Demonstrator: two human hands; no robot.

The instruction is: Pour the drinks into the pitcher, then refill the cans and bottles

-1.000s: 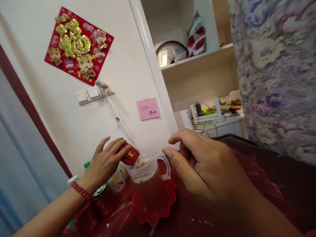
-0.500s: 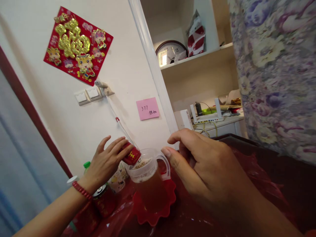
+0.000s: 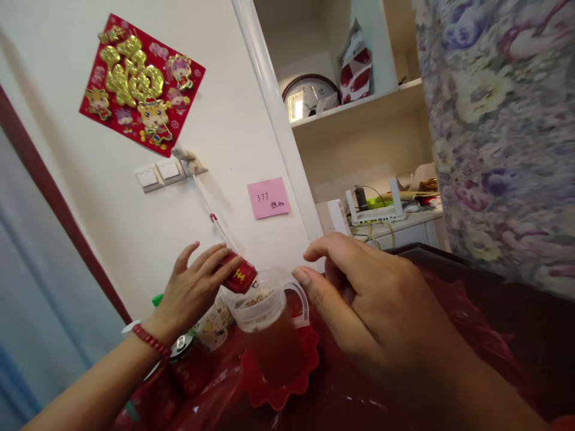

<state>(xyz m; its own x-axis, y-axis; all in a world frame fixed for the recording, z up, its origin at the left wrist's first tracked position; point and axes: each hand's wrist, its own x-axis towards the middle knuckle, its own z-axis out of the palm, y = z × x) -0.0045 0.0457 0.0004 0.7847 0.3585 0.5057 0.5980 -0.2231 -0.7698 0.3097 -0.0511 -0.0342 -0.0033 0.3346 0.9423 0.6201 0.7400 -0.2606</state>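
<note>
My left hand (image 3: 191, 287), with a red bead bracelet (image 3: 150, 341) on its wrist, grips a red drink can (image 3: 241, 275). The can tilts steeply, its top over the mouth of a clear plastic pitcher (image 3: 265, 323). Brown liquid with foam on top fills much of the pitcher, which stands on a red scalloped tray (image 3: 274, 398). My right hand (image 3: 372, 293) hovers in the foreground, near the pitcher's handle (image 3: 302, 302) but apart from it. Its fingers are half curled, a gap shows between thumb and forefinger, and nothing is visible in it.
Another red can (image 3: 191, 362) stands on the table at left, beside patterned paper cups (image 3: 212, 329) and a green-capped bottle (image 3: 157, 299). Thin red plastic sheeting (image 3: 467, 317) covers part of the table. Behind are a white router (image 3: 380, 212) and a floral curtain (image 3: 485, 137).
My left hand and the can have shifted up very slightly, with the can still tilted over the pitcher. My right hand has hardly moved.
</note>
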